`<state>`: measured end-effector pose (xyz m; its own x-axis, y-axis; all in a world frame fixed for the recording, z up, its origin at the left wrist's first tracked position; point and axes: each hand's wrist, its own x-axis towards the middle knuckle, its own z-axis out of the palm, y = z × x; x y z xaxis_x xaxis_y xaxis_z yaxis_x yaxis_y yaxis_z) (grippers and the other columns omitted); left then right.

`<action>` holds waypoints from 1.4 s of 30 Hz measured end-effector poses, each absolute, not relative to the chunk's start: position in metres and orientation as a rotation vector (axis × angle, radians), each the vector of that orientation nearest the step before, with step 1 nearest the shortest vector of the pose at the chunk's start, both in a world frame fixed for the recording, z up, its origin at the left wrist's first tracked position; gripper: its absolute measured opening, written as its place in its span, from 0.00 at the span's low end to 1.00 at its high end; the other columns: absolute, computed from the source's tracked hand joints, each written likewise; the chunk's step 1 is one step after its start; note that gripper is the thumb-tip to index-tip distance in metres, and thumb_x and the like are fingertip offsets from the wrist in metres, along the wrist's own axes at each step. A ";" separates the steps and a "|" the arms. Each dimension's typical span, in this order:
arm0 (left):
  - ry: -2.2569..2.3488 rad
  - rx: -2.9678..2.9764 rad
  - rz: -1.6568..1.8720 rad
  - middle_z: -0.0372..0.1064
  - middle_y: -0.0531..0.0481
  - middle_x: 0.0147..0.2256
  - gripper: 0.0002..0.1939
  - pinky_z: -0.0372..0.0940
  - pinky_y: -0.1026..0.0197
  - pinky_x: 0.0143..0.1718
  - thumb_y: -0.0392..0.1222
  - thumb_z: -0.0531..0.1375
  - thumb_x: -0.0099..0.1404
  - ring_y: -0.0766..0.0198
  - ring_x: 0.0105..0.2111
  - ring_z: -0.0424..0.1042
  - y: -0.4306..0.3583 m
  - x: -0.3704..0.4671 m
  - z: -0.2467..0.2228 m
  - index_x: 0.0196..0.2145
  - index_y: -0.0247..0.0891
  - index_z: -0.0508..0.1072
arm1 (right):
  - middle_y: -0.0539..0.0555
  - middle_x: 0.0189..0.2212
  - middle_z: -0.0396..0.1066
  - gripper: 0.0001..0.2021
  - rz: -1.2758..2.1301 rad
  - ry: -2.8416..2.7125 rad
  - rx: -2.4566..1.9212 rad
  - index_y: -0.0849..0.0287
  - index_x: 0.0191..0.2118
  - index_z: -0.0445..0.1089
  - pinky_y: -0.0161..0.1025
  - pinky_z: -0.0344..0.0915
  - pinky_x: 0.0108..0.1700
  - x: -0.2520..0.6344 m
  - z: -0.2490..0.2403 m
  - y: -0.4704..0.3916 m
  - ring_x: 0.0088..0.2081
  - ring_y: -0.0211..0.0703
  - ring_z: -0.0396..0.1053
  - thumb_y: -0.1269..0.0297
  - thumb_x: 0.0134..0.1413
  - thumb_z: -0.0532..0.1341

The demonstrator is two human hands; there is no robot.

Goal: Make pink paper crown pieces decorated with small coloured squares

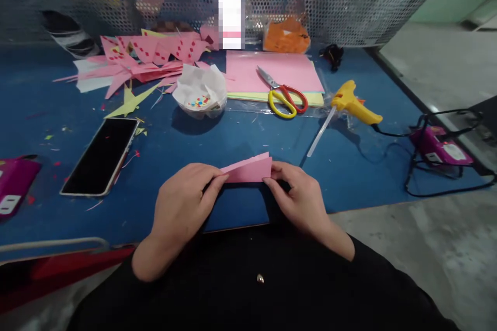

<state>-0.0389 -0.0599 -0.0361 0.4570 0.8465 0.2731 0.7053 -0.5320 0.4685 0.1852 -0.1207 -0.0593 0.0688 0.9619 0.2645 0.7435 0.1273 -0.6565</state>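
Observation:
A folded piece of pink paper [250,170] is held between both hands just above the front edge of the blue table. My left hand [186,196] pinches its left end between thumb and fingers. At the other end, my right hand [298,194] grips the lower right corner, thumb in front. The paper's two layers stand slightly apart along the top. Beyond it lie scissors [285,94] with one red and one yellow handle, resting partly on a stack of pink and yellow paper sheets [248,70].
A white paper-lined bowl [200,93] holds small coloured bits. Left are a phone [101,158], pink paper cutouts [151,51] and a purple pack [17,183]. A yellow glue gun [353,103] with a glue stick lies right, its cord running to a black wire stand [411,176].

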 end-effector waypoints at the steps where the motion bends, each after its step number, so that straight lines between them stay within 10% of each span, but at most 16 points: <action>1: 1.366 2.431 0.673 0.80 0.48 0.34 0.16 0.63 0.53 0.36 0.51 0.54 0.73 0.51 0.36 0.77 -0.058 -0.036 -0.035 0.33 0.45 0.77 | 0.54 0.37 0.81 0.11 0.406 -1.704 -1.672 0.58 0.49 0.73 0.43 0.72 0.46 0.184 -0.059 -0.120 0.41 0.46 0.78 0.64 0.63 0.59; 12: 1.501 2.555 0.417 0.79 0.50 0.37 0.15 0.62 0.56 0.35 0.53 0.56 0.73 0.54 0.36 0.77 -0.054 -0.017 -0.018 0.46 0.41 0.75 | 0.49 0.32 0.79 0.22 0.259 -1.759 -1.688 0.63 0.61 0.61 0.44 0.69 0.46 0.183 -0.054 -0.115 0.38 0.44 0.77 0.66 0.63 0.61; 22: 1.275 2.573 0.450 0.76 0.55 0.28 0.14 0.59 0.49 0.45 0.42 0.55 0.73 0.58 0.31 0.75 -0.046 -0.006 -0.020 0.30 0.43 0.74 | 0.48 0.33 0.79 0.23 0.367 -1.718 -1.636 0.65 0.62 0.60 0.42 0.64 0.49 0.188 -0.053 -0.118 0.38 0.40 0.76 0.69 0.64 0.61; 42: 1.392 2.591 0.329 0.77 0.51 0.35 0.09 0.61 0.51 0.40 0.42 0.57 0.72 0.56 0.36 0.75 -0.042 0.009 -0.024 0.37 0.42 0.77 | 0.52 0.30 0.79 0.19 0.093 -1.765 -1.816 0.73 0.57 0.66 0.45 0.58 0.42 0.184 -0.049 -0.112 0.31 0.43 0.72 0.67 0.64 0.59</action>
<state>0.0095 -0.0416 -0.0240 0.5369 0.8367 0.1076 0.7964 -0.5448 0.2624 0.1839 -0.1120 -0.0494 0.1139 0.9300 0.3494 0.8881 0.0623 -0.4554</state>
